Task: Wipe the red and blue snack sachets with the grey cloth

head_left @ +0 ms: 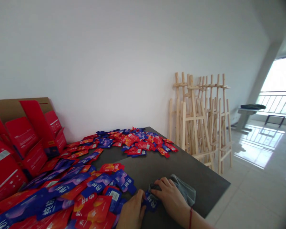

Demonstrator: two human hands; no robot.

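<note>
My left hand [131, 212] sits at the near edge of a dark grey tabletop [200, 175], its fingertips pinching a blue printed sachet [150, 201]. That sachet lies between my hands. My right hand [169, 197], with a red string on its wrist, is closed over a crumpled grey cloth [184, 190], and a fold of the cloth presses on the sachet's upper end. Just left of my left hand, a heap of red and blue sachets [92, 203] spreads across the table. A second heap [138, 143] lies at the far end.
Opened red cartons [21, 136] with brown cardboard stand at the table's left side. Wooden easels [200, 121] lean against the white wall beyond the far corner. A tiled floor [255, 190] runs right of the table toward a railed window [278, 101].
</note>
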